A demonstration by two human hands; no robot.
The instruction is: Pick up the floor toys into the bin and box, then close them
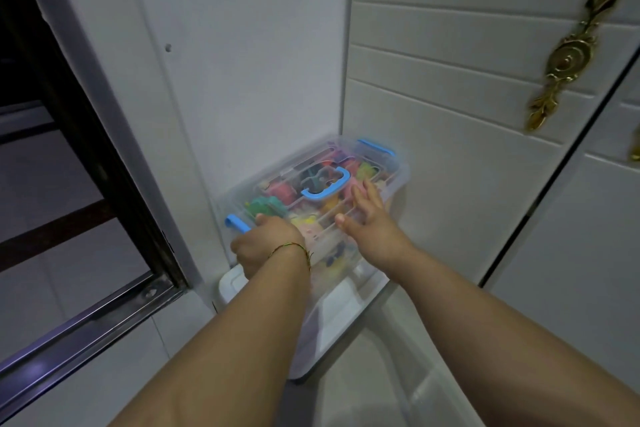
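Note:
A clear plastic box (391, 180) with blue latches and a blue lid handle (327, 186) is full of colourful toys, and its lid is on. It stands on top of a white lidded bin (341, 308) in the corner. My left hand (263, 243) grips the box's near left end, beside the blue latch (237, 222). With fingers straight, my right hand (367, 218) rests on the lid's right side. The bin's lower part is hidden by my arms.
A white wall panel (242, 80) stands behind the box. To the right is a white wardrobe door (450, 97) with a gold ornate handle (571, 55). At the left is a dark door frame with a metal threshold (86, 319). Pale tiled floor (363, 402) lies below.

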